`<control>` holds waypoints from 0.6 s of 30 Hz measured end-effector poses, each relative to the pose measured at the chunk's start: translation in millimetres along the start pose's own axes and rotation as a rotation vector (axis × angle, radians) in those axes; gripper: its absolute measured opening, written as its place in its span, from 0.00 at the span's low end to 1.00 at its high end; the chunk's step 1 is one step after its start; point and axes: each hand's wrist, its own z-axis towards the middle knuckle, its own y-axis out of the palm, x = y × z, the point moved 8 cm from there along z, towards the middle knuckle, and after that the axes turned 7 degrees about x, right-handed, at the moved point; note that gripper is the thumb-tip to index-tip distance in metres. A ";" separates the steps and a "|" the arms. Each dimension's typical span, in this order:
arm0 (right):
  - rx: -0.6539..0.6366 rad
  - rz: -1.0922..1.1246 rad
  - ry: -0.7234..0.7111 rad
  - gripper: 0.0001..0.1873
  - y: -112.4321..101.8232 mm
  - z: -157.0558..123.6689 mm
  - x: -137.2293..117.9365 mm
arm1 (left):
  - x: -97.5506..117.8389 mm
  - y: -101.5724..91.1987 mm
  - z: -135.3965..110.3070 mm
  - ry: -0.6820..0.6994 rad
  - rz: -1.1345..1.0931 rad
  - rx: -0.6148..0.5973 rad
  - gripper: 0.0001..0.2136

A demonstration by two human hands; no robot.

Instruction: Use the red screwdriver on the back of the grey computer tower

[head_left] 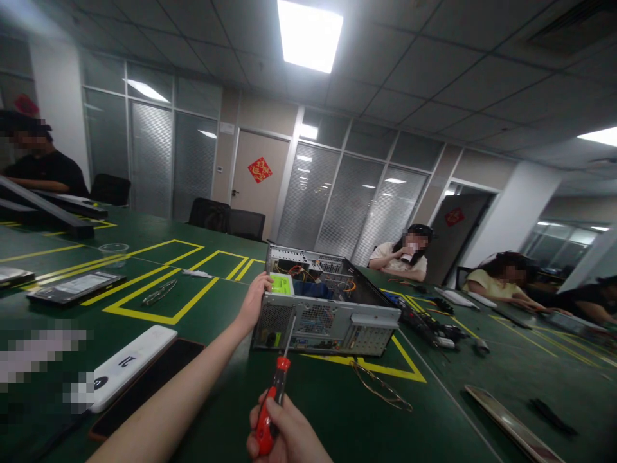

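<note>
A computer case [337,325] lies on its side in front of me, its top side uncovered, with cables and parts inside. In its near left corner sits a power supply [282,284] with a bright green label. My left hand [255,301] is closed over the case's left edge, fingertips beside the power supply. My right hand [284,427] grips the red and black handle of a screwdriver [274,395]. The shaft points up and forward, its tip in front of the case's rear panel; whether it touches cannot be made out.
Left on the green table [216,392] are a white power strip [132,366], a dark phone-like slab [149,379], a hard drive [77,286] and a plastic cup [114,255]. Eyeglasses [383,386] lie right of the case; tools [434,328] lie beyond. Several people sit around.
</note>
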 end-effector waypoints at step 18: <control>0.030 0.001 0.010 0.36 -0.8 -4.2 -13.5 | 2.8 -0.8 -0.4 0.018 0.009 0.000 0.19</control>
